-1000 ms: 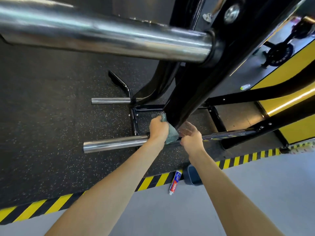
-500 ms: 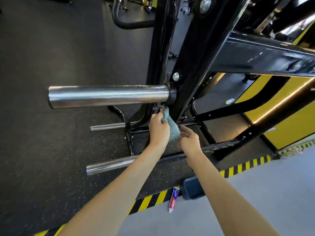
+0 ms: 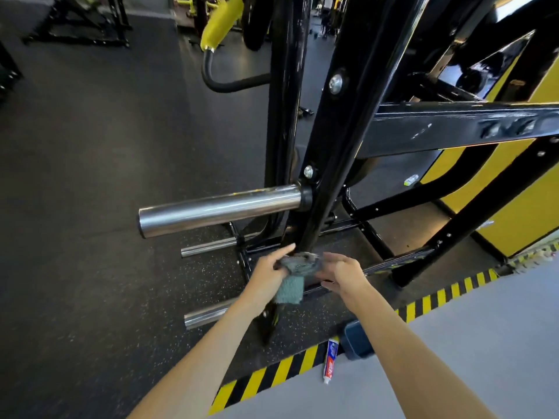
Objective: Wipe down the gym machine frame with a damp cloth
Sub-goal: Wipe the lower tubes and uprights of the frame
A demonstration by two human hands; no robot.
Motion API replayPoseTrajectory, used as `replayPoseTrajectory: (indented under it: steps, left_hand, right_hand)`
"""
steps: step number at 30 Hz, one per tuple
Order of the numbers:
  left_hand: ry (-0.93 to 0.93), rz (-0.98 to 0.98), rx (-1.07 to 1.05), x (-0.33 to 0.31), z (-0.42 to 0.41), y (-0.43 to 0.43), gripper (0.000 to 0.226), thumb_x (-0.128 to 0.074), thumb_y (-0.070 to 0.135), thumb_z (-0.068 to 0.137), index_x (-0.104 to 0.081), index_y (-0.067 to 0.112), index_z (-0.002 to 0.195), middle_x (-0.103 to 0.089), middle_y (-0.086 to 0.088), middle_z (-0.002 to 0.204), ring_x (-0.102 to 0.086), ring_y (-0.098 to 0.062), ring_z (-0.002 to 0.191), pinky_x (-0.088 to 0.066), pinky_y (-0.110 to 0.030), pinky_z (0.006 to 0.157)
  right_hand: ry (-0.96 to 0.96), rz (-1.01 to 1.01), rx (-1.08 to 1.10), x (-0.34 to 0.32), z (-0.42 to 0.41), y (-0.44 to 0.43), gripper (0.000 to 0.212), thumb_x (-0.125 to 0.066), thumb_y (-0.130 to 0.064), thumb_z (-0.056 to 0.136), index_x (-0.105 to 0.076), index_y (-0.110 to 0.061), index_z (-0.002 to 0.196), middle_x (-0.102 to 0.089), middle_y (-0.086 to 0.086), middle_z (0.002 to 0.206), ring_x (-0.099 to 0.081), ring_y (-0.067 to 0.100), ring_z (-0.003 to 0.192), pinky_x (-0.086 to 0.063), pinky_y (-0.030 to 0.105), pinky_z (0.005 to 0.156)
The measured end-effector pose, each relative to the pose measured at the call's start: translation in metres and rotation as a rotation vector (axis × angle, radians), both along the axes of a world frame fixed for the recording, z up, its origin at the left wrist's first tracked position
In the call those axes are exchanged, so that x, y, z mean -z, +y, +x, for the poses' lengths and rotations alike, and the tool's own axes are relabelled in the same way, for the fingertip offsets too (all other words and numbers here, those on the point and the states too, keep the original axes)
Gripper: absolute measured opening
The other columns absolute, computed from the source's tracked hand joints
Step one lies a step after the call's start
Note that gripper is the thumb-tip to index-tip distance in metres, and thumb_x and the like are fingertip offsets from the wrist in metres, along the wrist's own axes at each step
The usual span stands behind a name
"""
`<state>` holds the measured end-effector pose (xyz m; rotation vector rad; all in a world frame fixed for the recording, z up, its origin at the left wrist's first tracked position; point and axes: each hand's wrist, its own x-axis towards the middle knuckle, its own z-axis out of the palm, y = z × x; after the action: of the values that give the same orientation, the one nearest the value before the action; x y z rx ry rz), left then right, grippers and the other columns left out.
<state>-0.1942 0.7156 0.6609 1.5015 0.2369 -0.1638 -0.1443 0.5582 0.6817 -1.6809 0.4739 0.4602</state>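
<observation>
Left grip [image 3: 267, 275] clamped on cloth [image 3: 292, 287], bunching it round frame post [image 3: 329, 176] just ahead for wiping; right grip [image 3: 346, 275] alongside, hold indeterminate.

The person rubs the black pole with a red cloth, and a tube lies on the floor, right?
Not red: the head view shows a teal cloth. It is at the black pole, and the tube lies on the floor.

Black upright [image 3: 338, 164] obstructing 12 o'clock of cloth [image 3: 298, 267], chrome peg [image 3: 217, 211] 10 o'clock, lower peg [image 3: 208, 314] 8 o'clock, open floor [image 3: 106, 276] 9 o'clock.
</observation>
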Motion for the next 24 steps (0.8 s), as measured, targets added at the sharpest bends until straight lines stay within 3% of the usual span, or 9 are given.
replayPoseTrajectory:
  steps: [4, 8, 13, 15, 17, 19, 21, 24]
  left_hand:
    - [0.244, -0.095, -0.097, 0.001, -0.011, 0.047, 0.034, -0.050, -0.004, 0.094, -0.063, 0.013, 0.120, -0.069, -0.009, 0.105, -0.066, -0.024, 0.095, -0.055, -0.040, 0.082]
    - [0.314, -0.269, -0.148, -0.006, -0.006, 0.075, 0.022, -0.051, 0.003, 0.096, -0.064, 0.007, 0.113, -0.070, -0.014, 0.102, -0.068, -0.024, 0.083, -0.053, -0.029, 0.060]
    - [0.367, -0.373, -0.014, 0.001, 0.002, 0.099, 0.022, -0.056, 0.016, 0.095, -0.065, 0.007, 0.113, -0.068, -0.018, 0.111, -0.067, -0.028, 0.094, -0.054, -0.033, 0.067]
    - [0.385, -0.379, 0.055, 0.012, 0.000, 0.120, 0.024, -0.058, 0.012, 0.094, -0.064, 0.004, 0.115, -0.069, -0.018, 0.107, -0.068, -0.028, 0.089, -0.056, -0.033, 0.061]
    - [0.412, -0.375, 0.113, 0.024, -0.002, 0.152, 0.024, -0.059, 0.006, 0.091, -0.064, 0.002, 0.114, -0.070, -0.020, 0.102, -0.070, -0.029, 0.083, -0.056, -0.034, 0.057]
    - [0.456, -0.303, 0.187, 0.037, -0.002, 0.188, 0.024, -0.061, 0.002, 0.089, -0.063, 0.001, 0.114, -0.070, -0.022, 0.104, -0.070, -0.029, 0.082, -0.056, -0.034, 0.057]
    - [0.491, -0.211, 0.264, 0.049, -0.002, 0.220, 0.027, -0.064, 0.000, 0.087, -0.062, -0.001, 0.114, -0.070, -0.022, 0.106, -0.070, -0.029, 0.086, -0.058, -0.036, 0.065]
    - [0.497, -0.062, 0.347, 0.063, 0.002, 0.251, 0.026, -0.066, -0.001, 0.085, -0.065, 0.003, 0.111, -0.071, -0.017, 0.105, -0.068, -0.028, 0.095, -0.055, -0.038, 0.081]
  right_hand:
    - [0.135, 0.099, -0.003, -0.001, -0.014, 0.016, 0.031, -0.041, 0.001, 0.097, -0.058, -0.006, 0.122, -0.071, 0.014, 0.101, -0.067, 0.024, 0.094, -0.051, 0.037, 0.084]
    - [0.144, 0.161, 0.019, -0.012, -0.021, 0.039, 0.029, -0.043, -0.004, 0.099, -0.056, -0.004, 0.124, -0.069, 0.013, 0.096, -0.066, 0.024, 0.093, -0.052, 0.033, 0.075]
    - [0.228, 0.427, 0.047, 0.011, -0.039, 0.103, 0.034, -0.049, -0.039, 0.099, -0.062, -0.008, 0.101, -0.066, 0.010, 0.098, -0.060, 0.024, 0.093, -0.049, 0.035, 0.081]
    - [0.208, 0.393, 0.121, 0.032, -0.041, 0.141, 0.025, -0.057, -0.032, 0.096, -0.067, -0.009, 0.097, -0.065, 0.005, 0.084, -0.057, 0.019, 0.076, -0.047, 0.029, 0.068]
    - [0.157, 0.316, 0.261, 0.051, -0.045, 0.176, 0.008, -0.061, -0.009, 0.091, -0.068, -0.011, 0.089, -0.065, 0.003, 0.076, -0.055, 0.015, 0.065, -0.046, 0.024, 0.058]
    - [0.141, 0.298, 0.329, 0.067, -0.050, 0.206, 0.026, -0.053, 0.008, 0.089, -0.068, -0.013, 0.086, -0.064, 0.002, 0.068, -0.051, 0.013, 0.058, -0.041, 0.021, 0.050]
    - [0.173, 0.299, 0.338, 0.077, -0.058, 0.234, 0.032, -0.046, 0.012, 0.089, -0.068, -0.012, 0.092, -0.061, 0.002, 0.066, -0.046, 0.011, 0.054, -0.035, 0.020, 0.044]
    - [0.201, 0.330, 0.393, 0.082, -0.070, 0.267, 0.032, -0.048, 0.009, 0.089, -0.069, -0.013, 0.098, -0.064, 0.002, 0.070, -0.051, 0.013, 0.060, -0.039, 0.023, 0.051]
